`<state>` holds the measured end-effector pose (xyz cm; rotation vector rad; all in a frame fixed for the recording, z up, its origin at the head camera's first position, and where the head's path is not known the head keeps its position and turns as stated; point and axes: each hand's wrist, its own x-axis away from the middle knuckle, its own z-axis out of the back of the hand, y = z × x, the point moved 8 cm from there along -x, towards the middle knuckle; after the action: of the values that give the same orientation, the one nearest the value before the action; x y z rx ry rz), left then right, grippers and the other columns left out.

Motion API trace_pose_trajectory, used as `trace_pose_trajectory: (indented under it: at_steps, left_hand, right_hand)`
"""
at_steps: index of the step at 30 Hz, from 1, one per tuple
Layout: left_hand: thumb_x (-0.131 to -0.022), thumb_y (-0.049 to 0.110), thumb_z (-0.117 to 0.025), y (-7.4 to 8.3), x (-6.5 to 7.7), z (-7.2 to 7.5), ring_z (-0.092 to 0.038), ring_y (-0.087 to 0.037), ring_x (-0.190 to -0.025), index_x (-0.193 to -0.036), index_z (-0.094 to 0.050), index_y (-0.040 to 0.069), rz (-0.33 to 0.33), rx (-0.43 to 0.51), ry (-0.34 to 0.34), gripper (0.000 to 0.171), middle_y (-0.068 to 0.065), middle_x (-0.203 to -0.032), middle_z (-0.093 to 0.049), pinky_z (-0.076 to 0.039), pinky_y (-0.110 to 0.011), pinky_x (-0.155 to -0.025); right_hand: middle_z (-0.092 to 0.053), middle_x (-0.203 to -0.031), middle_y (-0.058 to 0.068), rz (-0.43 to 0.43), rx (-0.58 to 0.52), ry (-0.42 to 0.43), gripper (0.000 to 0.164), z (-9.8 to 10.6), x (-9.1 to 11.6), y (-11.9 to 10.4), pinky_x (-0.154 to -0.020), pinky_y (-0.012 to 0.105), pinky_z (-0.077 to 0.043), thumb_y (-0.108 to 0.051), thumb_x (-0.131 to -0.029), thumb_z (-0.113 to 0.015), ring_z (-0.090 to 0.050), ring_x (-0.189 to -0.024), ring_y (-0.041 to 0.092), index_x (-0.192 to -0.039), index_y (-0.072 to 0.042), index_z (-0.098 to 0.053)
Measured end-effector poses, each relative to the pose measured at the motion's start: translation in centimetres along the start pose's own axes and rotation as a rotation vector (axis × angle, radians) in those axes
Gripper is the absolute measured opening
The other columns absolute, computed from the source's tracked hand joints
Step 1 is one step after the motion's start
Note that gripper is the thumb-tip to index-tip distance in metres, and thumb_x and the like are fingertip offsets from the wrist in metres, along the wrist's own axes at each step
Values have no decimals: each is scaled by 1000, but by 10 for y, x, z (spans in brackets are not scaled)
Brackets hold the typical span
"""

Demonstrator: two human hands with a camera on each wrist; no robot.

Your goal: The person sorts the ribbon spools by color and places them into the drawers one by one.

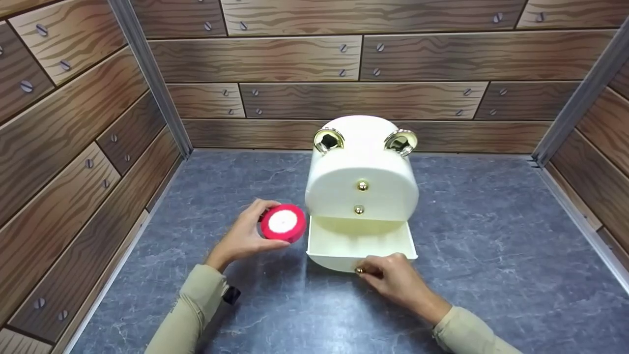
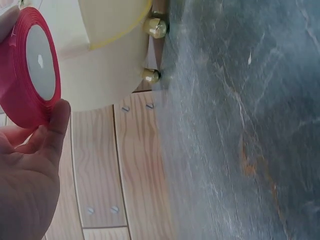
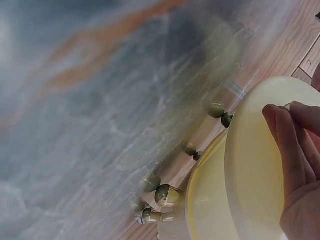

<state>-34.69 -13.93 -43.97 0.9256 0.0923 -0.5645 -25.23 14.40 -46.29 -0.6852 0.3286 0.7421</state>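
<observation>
My left hand (image 1: 245, 237) holds a roll of red ribbon (image 1: 283, 222) with a white core, thumb and fingers around its rim, just left of a cream rounded drawer box (image 1: 331, 196). The left wrist view shows the ribbon roll (image 2: 40, 62) side-on, with the thumb and fingertips along its lower edge. At the box's front, the bottom drawer (image 1: 344, 236) is pulled out, and its inside looks bare. My right hand (image 1: 395, 278) pinches the small gold knob (image 1: 359, 270) on that drawer's front. In the right wrist view, the fingers (image 3: 287, 145) cover most of the knob.
Two more gold knobs (image 1: 362, 185) sit on the fronts above the drawer. Shiny gold round pieces (image 1: 329, 140) stick up on both sides of the box top. Small gold feet (image 2: 156, 28) show under the box. Wood-patterned walls (image 1: 295, 59) enclose the grey marbled table (image 1: 491, 221).
</observation>
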Motion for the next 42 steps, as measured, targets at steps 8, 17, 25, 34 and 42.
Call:
trace_pose_trajectory:
  at_steps: [8, 17, 25, 34, 42]
  left_hand:
    - [-67, 40, -98, 4, -3, -15, -60, -16, -116, -136, -61, 17, -3, 10, -64, 82, 1, -127, -61, -55, -39, -102]
    - [-67, 42, -98, 8, -8, -27, -60, -20, -121, -137, -55, 10, 12, 51, -80, 88, -4, -133, -61, -52, -43, -106]
    - [-67, 39, -98, 8, -9, -34, -60, -18, -121, -136, -52, 10, 36, 85, -89, 87, -4, -131, -61, -52, -40, -106]
    - [-68, 37, -97, 15, -10, -38, -58, -18, -125, -140, -53, 12, 22, 25, -115, 88, -2, -135, -60, -50, -38, -109]
    - [-71, 37, -96, 18, -11, -42, -58, -18, -127, -143, -51, 12, 3, 40, -116, 88, -2, -137, -60, -50, -39, -110]
  right_hand:
    - [-79, -82, 4, 46, 32, 35, 23, 2, -1, -2, -63, 14, -58, 7, -74, -86, -75, -67, 10, -90, -8, -77]
    - [-79, -82, 4, 67, 40, 49, 25, 2, -1, -3, -63, 14, -58, 6, -72, -88, -75, -67, 11, -89, -8, -77]
    - [-80, -83, 6, 57, 18, 41, 25, 1, -1, -1, -65, 14, -59, 8, -71, -87, -76, -68, 13, -89, -7, -77]
    - [-79, -82, 4, 62, 12, 44, 24, 1, -2, -4, -63, 14, -58, 7, -73, -87, -75, -67, 11, -89, -8, -77]
    - [-79, -79, 1, 67, 32, 61, 24, 2, 0, -4, -61, 14, -57, 6, -72, -86, -73, -65, 8, -87, -10, -77]
